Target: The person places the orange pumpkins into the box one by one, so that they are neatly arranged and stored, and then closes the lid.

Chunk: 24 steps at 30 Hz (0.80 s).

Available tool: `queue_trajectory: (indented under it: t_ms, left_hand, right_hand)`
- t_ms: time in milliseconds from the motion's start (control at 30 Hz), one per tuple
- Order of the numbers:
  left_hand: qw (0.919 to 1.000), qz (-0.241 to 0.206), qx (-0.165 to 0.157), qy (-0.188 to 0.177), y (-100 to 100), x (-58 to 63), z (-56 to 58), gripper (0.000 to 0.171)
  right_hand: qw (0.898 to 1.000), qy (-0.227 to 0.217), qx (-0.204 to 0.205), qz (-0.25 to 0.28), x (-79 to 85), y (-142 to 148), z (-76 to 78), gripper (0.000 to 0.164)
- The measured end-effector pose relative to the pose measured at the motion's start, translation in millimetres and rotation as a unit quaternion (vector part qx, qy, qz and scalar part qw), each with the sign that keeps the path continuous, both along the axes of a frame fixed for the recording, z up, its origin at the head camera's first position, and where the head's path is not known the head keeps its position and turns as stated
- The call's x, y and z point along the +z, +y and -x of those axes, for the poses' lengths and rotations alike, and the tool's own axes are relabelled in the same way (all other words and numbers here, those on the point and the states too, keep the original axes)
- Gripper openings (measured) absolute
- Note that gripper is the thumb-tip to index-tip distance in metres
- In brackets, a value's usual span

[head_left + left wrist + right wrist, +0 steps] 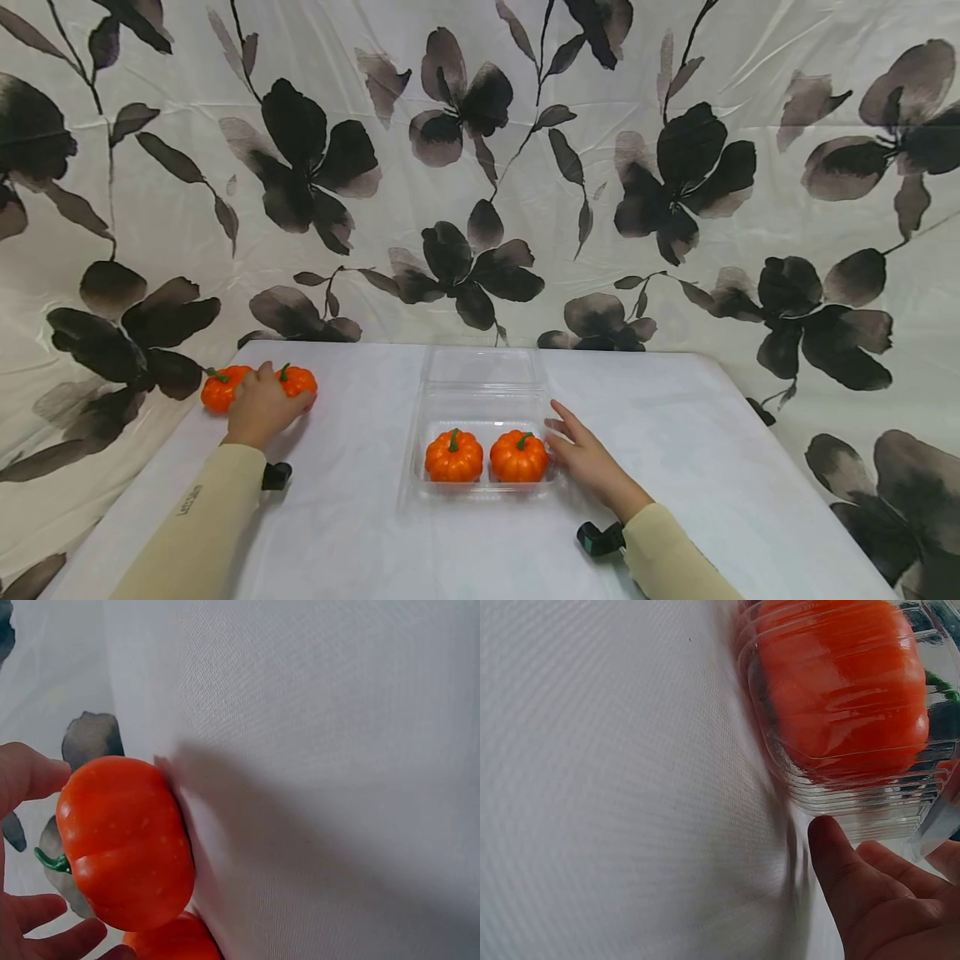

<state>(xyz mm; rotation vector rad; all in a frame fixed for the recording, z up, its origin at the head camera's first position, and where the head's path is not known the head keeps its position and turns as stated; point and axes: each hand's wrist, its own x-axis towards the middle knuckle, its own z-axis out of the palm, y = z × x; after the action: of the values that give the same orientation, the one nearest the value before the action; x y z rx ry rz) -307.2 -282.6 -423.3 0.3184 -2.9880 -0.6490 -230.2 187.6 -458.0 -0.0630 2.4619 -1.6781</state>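
Note:
My left hand [262, 408] is at the table's far left, spread about a small orange toy pumpkin [298, 382] with a green stem. In the left wrist view the thumb tip is right at the side of this pumpkin [127, 844], and the other fingers spread past its stem. A second pumpkin [219, 390] sits just left of the hand. My right hand [588, 458] is at the right wall of a clear plastic container [487, 488], fingers extended along it. Inside sit two more pumpkins, a left one [453, 457] and a right one [519, 457], side by side.
The container's clear lid [483, 367] stands open toward the back. A white cloth covers the table [360, 533]. Behind it hangs a curtain with dark flowers [465, 275]. Each wrist carries a small black camera, one by the left sleeve [217, 492].

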Motion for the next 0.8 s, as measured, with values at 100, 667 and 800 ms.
queue_trajectory:
  t_ms: [100,667,800]
  left_hand:
    - [1.0000,0.001,0.002,-0.003,-1.6,-1.5,1.0,0.091]
    - [1.0000,0.001,0.000,0.000,-0.7,-7.0,5.0,0.089]
    - [0.9999,0.014,-0.003,0.003,1.5,-3.9,4.6,0.092]
  right_hand:
    - [1.000,0.003,0.000,0.001,0.7,-0.7,-0.8,0.062]
    - [1.000,0.007,-0.003,0.006,-1.1,-0.4,0.6,0.061]
    - [1.000,0.007,-0.002,0.005,-0.4,-0.2,0.0,0.061]
